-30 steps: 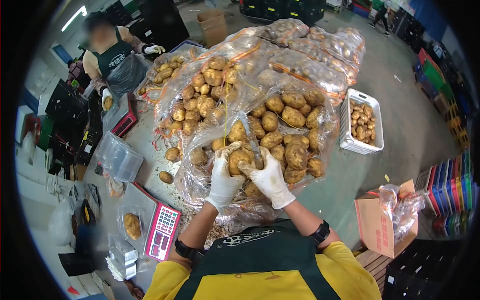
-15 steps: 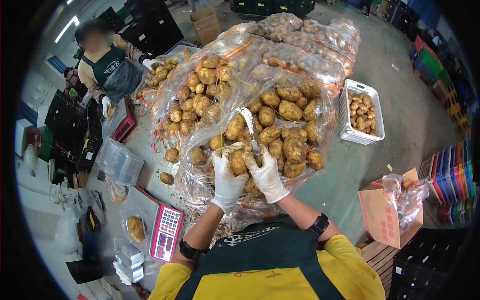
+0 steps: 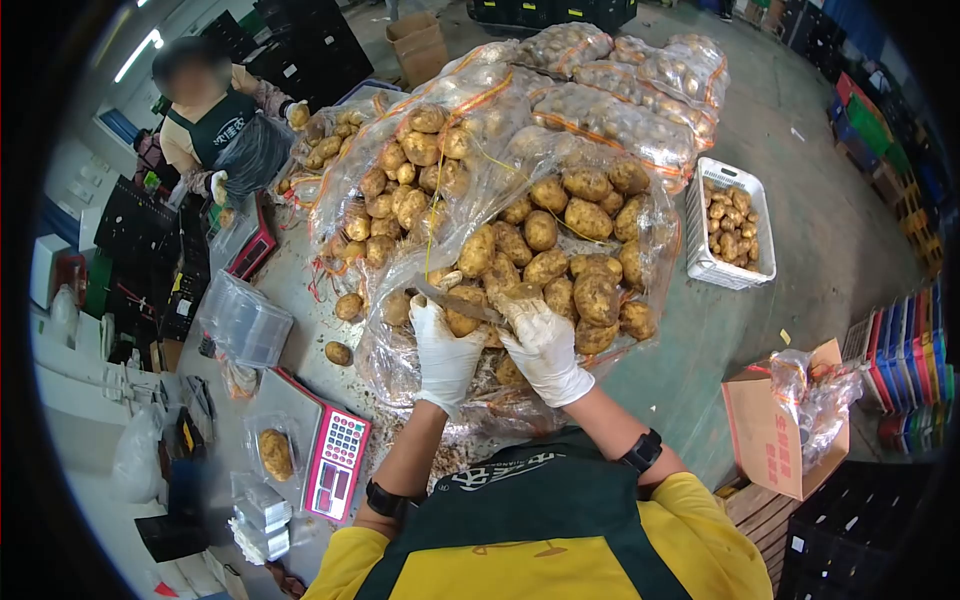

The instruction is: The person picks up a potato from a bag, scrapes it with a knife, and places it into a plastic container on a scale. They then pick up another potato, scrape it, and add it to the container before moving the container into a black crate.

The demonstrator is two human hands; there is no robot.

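Note:
My left hand (image 3: 444, 350), in a white glove, grips a potato (image 3: 462, 320) at the mouth of a clear plastic sack of potatoes (image 3: 560, 250). My right hand (image 3: 546, 345), also gloved, holds a knife (image 3: 455, 301) whose blade lies nearly flat across the top of that potato, pointing left. Both hands are close together over the near edge of the sack.
More potato sacks (image 3: 610, 110) are piled behind. A white crate of potatoes (image 3: 730, 235) stands right. Loose potatoes (image 3: 338, 352), a red scale (image 3: 335, 455) with a bagged potato (image 3: 274, 452) lie left. A co-worker (image 3: 215, 120) works far left. A cardboard box (image 3: 775, 430) sits right.
The knife has swung from pointing up and away to lying flat and pointing left over the potato. My hands stay together at the sack's mouth.

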